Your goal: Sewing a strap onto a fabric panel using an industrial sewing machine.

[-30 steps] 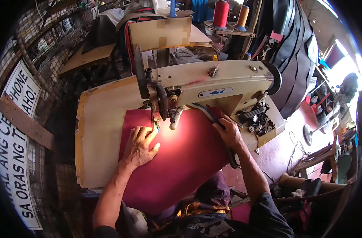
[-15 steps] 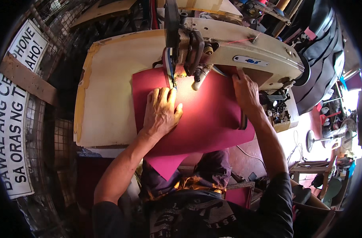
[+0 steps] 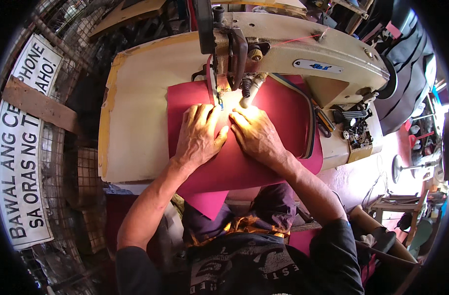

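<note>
Your maroon sheet [image 3: 219, 172] lies partly under the sewing machine [image 3: 293, 46]. In front of that machine, your left hand [image 3: 197, 133] and right hand [image 3: 256, 135] rest on the sheet, fingers loosely extended, gripping nothing. Metal parts [image 3: 357, 132] lie by the machine's right end.

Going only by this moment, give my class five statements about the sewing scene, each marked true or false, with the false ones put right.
1. The left hand and the right hand both rest on the red sheet. True.
2. The right hand grips the striped strip. False: the strip lies to that hand's right, apart from it.
3. Small metal parts sit to the right of the red sheet. True.
4. The dark handwheel is at the left end of the sewing machine. False: it is at the right end.
5. A white sign with black lettering is at the picture's left. True.
</note>
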{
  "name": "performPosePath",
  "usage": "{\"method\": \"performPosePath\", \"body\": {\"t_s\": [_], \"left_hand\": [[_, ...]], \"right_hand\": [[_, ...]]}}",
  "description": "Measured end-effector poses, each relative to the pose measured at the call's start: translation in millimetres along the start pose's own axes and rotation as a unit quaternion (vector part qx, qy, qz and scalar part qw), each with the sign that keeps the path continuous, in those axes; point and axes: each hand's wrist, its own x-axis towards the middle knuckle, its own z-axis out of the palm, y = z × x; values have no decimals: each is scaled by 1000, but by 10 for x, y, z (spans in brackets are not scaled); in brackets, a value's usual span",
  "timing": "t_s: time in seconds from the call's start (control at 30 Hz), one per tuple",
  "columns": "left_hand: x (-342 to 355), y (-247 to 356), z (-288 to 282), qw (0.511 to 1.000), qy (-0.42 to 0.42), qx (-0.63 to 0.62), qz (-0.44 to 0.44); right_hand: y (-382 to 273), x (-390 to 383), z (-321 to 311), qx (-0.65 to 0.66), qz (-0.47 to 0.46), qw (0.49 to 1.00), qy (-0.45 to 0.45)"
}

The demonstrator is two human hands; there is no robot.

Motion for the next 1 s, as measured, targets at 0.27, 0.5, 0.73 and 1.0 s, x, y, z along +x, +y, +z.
{"method": "performPosePath", "body": {"t_s": [0.27, 0.5, 0.73, 1.0], "left_hand": [[-7, 29, -4, 1000, -1, -6, -7], [-61, -112, 75, 995, 16, -91, -47], [-83, -182, 83, 969, 107, -181, -129], [-26, -88, 68, 998, 62, -25, -20]], "right_hand": [[-88, 39, -63, 8, 40, 999, -3], [-55, 112, -63, -41, 8, 999, -19], [-72, 107, -68, -48, -6, 999, -9], [-57, 96, -57, -48, -3, 999, -19]]}}
